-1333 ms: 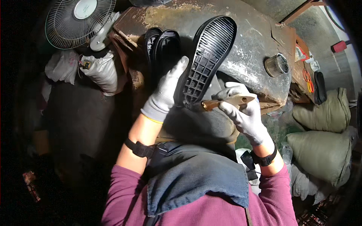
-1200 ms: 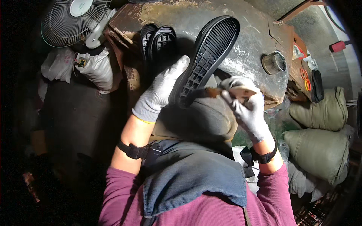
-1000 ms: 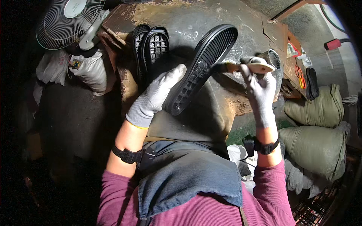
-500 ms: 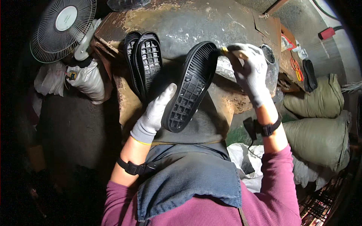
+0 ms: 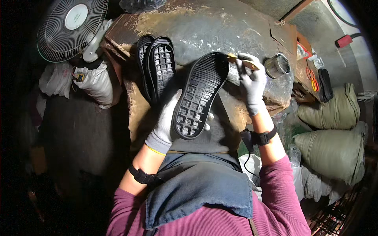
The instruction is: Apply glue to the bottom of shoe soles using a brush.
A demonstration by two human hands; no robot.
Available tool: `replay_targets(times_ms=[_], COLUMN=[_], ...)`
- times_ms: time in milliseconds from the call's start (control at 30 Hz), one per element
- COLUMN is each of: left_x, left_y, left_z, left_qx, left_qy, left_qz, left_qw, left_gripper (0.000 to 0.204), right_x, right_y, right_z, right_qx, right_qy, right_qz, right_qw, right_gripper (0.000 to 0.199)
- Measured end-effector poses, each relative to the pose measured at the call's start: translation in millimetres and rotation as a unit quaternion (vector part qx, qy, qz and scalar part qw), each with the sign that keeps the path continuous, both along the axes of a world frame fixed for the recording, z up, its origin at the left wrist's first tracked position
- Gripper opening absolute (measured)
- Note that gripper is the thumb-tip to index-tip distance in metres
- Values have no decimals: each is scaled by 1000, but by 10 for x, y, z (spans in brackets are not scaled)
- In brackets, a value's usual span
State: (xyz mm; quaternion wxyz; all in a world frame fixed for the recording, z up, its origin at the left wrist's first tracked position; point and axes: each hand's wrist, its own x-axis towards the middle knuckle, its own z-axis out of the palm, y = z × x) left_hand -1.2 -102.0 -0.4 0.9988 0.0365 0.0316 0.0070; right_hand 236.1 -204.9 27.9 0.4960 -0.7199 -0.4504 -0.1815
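A gloved left hand (image 5: 167,126) grasps a black rubber shoe sole (image 5: 201,96) from beneath, tread side up, near the centre of the frame, its toe pointing toward one o'clock above a worn, stained worktable (image 5: 204,27). At two o'clock from the sole, the gloved right hand (image 5: 252,84) is clenched around a small wooden-handled brush (image 5: 244,62), its tip just beside the sole's toe end. A small open metal tin (image 5: 277,65) stands on the table at three o'clock from the brush, near the right hand. Two more black soles (image 5: 157,67) lie overlapping on the table at eleven o'clock from the held sole. A desk fan (image 5: 71,27) sits at the far ten o'clock corner, and stuffed green sacks (image 5: 330,129) pile up at four o'clock
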Motion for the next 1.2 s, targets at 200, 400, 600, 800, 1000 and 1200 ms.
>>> replay_targets(times_ms=[200,400,600,800,1000,1200], left_x=[-16,-75,36,87,66,20], left_y=[4,69,-46,-23,268,592], left_z=[-66,-88,38,38,-35,-78], left_qx=[20,-41,-63,-52,-85,69], left_qy=[23,-14,-34,33,13,-79], left_qz=[-3,43,5,104,124,115], left_qw=[1000,998,997,993,988,988], left_gripper=[67,62,62,50,66,74], right_x=[-412,-307,-310,-922,-1146,-1058], right_y=[170,56,157,-25,-195,-524], right_z=[-89,194,55,172,431,410], right_qx=[-42,20,17,-27,-77,-109], right_qy=[28,83,281,82,-30,17], right_qz=[149,123,218,236,367,391], right_qw=[988,989,934,968,926,914], right_gripper=[7,14,15,13,18,17])
